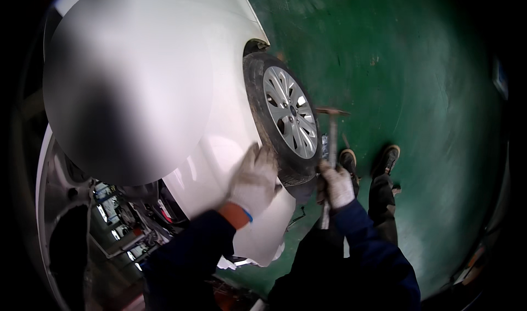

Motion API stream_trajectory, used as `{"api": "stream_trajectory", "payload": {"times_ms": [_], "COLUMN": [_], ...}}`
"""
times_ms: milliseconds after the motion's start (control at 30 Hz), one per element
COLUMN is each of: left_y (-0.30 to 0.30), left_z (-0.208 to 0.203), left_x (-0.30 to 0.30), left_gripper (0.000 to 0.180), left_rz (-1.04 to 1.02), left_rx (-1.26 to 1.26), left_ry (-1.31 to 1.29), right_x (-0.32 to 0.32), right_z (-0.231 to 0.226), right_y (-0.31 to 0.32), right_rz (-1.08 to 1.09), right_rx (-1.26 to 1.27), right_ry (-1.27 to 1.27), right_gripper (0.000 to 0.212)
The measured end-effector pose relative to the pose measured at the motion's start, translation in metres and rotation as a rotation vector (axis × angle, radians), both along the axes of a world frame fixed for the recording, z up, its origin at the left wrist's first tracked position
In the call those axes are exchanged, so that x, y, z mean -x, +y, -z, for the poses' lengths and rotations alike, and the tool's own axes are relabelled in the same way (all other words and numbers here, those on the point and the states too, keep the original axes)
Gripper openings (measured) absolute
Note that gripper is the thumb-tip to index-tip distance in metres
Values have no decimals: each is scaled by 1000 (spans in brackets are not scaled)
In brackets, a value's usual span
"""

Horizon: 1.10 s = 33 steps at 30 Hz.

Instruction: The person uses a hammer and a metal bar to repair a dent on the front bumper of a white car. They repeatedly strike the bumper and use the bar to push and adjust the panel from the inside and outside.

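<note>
My left hand [255, 180], in a pale work glove, lies with its fingers stretched out on the white fender [211, 193] of a car, along the edge of the wheel arch. Just beyond its fingertips is the front tyre [258, 94], with a silver multi-spoke wheel rim [291, 113]. My right hand [336, 185], also gloved, is closed round the handle of a hammer [332, 132]. The hammer stands head away from me, its long, thin, rusty-brown head beside the tyre and apart from it. The lower handle passes in front of my dark clothes.
At the left, the engine bay [123, 217] lies exposed beside a raised panel [49, 185]. A large blurred grey patch covers much of the car's upper body. My shoes [391, 156] stand on the green floor [417, 91] right of the wheel. Small debris lies on the floor.
</note>
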<state>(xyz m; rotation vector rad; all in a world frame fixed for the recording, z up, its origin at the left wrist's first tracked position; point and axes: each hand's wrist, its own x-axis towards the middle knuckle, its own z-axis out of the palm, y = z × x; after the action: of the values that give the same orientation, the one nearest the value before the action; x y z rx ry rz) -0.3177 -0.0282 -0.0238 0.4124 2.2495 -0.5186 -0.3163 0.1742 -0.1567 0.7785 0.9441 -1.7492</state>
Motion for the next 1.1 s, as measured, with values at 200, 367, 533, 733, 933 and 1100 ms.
{"api": "stream_trajectory", "payload": {"times_ms": [200,367,533,733,933,1100], "left_y": [-64,-12,60,53,-49,-77], "left_z": [23,51,34,-5,-23,-18], "left_x": [87,-14,-145,-140,-36,55], "left_gripper": [72,71,60,62,85,88], "left_rz": [-199,-160,-177,-268,-385,-422], "left_rx": [188,144,-184,-30,135,308], "left_ry": [470,136,103,155,424,447], "right_x": [24,23,15,-11,1,50], "right_z": [58,85,87,88,68,36], "right_y": [98,198,286,375,413,379], "right_rz": [4,19,-154,-212,-334,-295], "right_rx": [-279,-384,-587,-769,-1008,-872], "right_ry": [-75,-55,-14,-84,-74,18], "right_gripper": [32,35,37,35,28,31]}}
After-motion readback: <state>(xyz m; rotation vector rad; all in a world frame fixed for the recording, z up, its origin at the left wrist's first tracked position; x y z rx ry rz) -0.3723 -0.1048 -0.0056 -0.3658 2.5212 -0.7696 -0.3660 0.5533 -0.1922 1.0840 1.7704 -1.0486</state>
